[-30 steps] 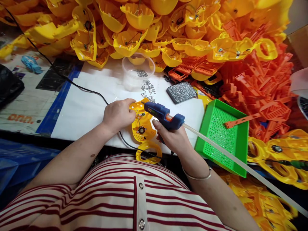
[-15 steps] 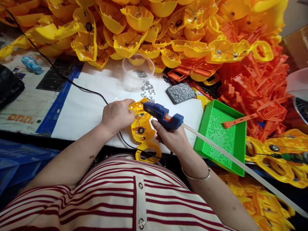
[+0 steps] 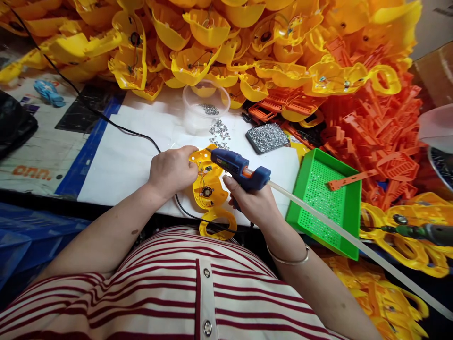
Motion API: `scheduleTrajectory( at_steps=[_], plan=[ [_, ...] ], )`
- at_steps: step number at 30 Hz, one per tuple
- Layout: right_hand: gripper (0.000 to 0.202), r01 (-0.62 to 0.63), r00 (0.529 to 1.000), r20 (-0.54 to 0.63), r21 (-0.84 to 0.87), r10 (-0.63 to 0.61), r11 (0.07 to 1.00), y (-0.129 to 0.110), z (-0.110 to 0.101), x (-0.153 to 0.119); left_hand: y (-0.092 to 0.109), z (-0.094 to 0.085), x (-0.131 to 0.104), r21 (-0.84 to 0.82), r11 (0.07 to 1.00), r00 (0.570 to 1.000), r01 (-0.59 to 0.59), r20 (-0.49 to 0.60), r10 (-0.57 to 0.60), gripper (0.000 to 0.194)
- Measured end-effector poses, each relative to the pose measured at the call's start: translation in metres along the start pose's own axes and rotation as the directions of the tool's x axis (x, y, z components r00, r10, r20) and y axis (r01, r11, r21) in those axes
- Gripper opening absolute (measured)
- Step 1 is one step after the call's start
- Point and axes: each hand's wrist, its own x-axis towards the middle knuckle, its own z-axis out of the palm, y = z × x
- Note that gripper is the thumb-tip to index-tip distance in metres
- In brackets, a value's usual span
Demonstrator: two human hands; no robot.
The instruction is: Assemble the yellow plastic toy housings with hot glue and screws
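Note:
My left hand (image 3: 174, 171) is closed on the upper left edge of a yellow plastic shell (image 3: 208, 182), its thumb and forefinger pinching the rim. Inside the shell are thin wires, a small circuit board (image 3: 208, 168) and a round speaker (image 3: 206, 191); its looped handle points toward my body. My right hand (image 3: 252, 200) is wrapped round the grip of a blue glue gun (image 3: 233, 165). The gun's nozzle sits at the shell's upper end; whether it touches cannot be made out. A long, pale glue stick (image 3: 332, 229) trails from the gun's back toward the lower right.
Behind are heaped yellow shells (image 3: 198, 61). Small metal screws (image 3: 220, 132) lie near a clear tub (image 3: 207, 108) and a dark tray of screws (image 3: 267, 137). At right stand a green perforated basket (image 3: 322, 193) and piled orange parts (image 3: 375, 137). A black cable (image 3: 130, 133) crosses the table.
Both hands, the shell and the glue gun hold nearly the same position. The surroundings have shifted slightly in view. At the far right, the green tool has moved a little leftward.

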Motion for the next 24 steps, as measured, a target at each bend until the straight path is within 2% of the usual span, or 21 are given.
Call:
scheduleTrajectory(
  at_steps=[4, 9, 12, 17, 21, 24],
  plan=[
    [0.064, -0.057, 0.998, 0.012, -0.009, 0.057, 0.998, -0.004, 0.001, -0.001, -0.003, 0.001, -0.001, 0.001, 1.0, 1.0, 0.002, -0.006, -0.002, 0.051],
    [0.059, 0.008, 0.998, 0.066, 0.002, -0.008, 1.0, -0.01, -0.002, -0.001, -0.003, -0.001, -0.002, 0.009, 1.0, 1.0, 0.006, -0.007, -0.006, 0.052],
    [0.059, -0.025, 0.995, 0.097, -0.035, 0.028, 0.999, -0.021, -0.006, 0.001, -0.003, -0.001, -0.003, 0.03, 1.0, 1.0, 0.007, -0.007, -0.007, 0.051],
    [0.042, -0.083, 0.984, 0.146, -0.12, 0.1, 0.989, -0.044, -0.018, 0.01, -0.004, -0.002, -0.005, 0.052, 0.999, 1.0, 0.005, -0.014, -0.004, 0.049],
    [0.037, -0.049, 0.977, 0.193, -0.192, 0.086, 0.98, -0.05, -0.026, 0.014, -0.014, -0.001, -0.003, -0.016, 1.0, 0.996, 0.022, -0.083, -0.023, 0.048],
    [0.045, -0.019, 0.982, 0.188, -0.072, 0.032, 0.997, -0.049, -0.026, 0.017, -0.035, 0.004, 0.006, -0.148, 0.988, 0.98, 0.05, -0.185, -0.078, 0.047]
  ],
)
